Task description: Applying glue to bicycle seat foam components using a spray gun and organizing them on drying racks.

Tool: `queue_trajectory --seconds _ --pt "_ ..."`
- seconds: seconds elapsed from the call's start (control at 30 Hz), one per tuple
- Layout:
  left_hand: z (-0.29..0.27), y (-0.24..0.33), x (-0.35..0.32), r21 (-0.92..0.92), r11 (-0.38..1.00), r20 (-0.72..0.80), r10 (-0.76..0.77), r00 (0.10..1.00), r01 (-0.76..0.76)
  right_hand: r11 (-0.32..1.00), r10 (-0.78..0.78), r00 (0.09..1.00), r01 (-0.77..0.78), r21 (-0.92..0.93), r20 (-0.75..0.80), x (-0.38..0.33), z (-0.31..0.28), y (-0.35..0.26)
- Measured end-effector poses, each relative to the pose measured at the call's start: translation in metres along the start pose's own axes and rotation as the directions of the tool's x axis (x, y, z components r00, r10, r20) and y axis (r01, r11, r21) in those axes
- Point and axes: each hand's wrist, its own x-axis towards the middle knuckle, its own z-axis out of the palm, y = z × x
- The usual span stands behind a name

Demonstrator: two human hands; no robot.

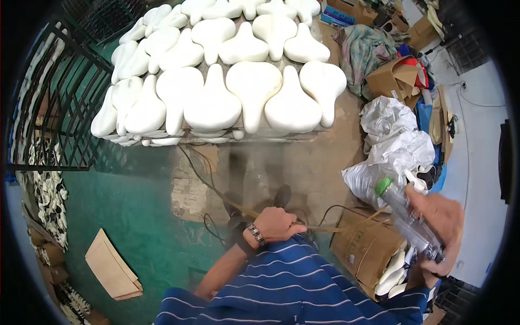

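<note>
One stack of white saddle-shaped pads (213,103) — about eight along the front, alternating ends, presumably to pack tight. One carton (365,244), right. One yellow strap (326,229) at my curled left hand (276,223); can't tell if pinched. One green-capped bottle (407,218) tilted in my right hand (441,222) — fingers wrapped, likely against slipping.

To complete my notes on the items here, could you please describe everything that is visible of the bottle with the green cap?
The bottle is see-through, apparently plastic, with a green cap on its neck. It is slanted in the picture, cap toward the upper left, base toward the lower right. The right hand grips its body. It appears beside the white sacks. Whether it contains liquid cannot be told.
</note>
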Motion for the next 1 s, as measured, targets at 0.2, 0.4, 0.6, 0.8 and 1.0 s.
queue_trajectory --seconds 0.2,0.4,0.6,0.8,1.0 --pt "0.001 0.001 -0.001 0.005 1.0 0.018 0.016 1.0 -0.016 0.985 0.161 0.986 -0.157 0.076 -0.042 -0.003 0.0 -0.006" --pt "0.004 0.0 0.002 0.013 1.0 0.046 0.006 0.999 -0.007 0.996 0.086 0.994 -0.083 0.034 -0.074 -0.014 -0.011 0.013" --pt "0.01 -0.001 0.006 -0.007 1.0 0.05 0.017 0.999 -0.017 0.989 0.139 0.99 -0.14 0.057 0.025 -0.021 -0.015 0.025" --pt "0.013 0.005 0.013 0.048 0.999 0.081 0.014 0.997 -0.018 0.995 0.1 0.995 -0.099 0.015 -0.031 -0.011 -0.018 0.027" --pt "0.015 0.005 0.017 0.068 0.996 0.032 0.059 0.998 -0.061 0.982 0.142 0.99 -0.141 0.127 0.002 -0.031 -0.017 0.037"
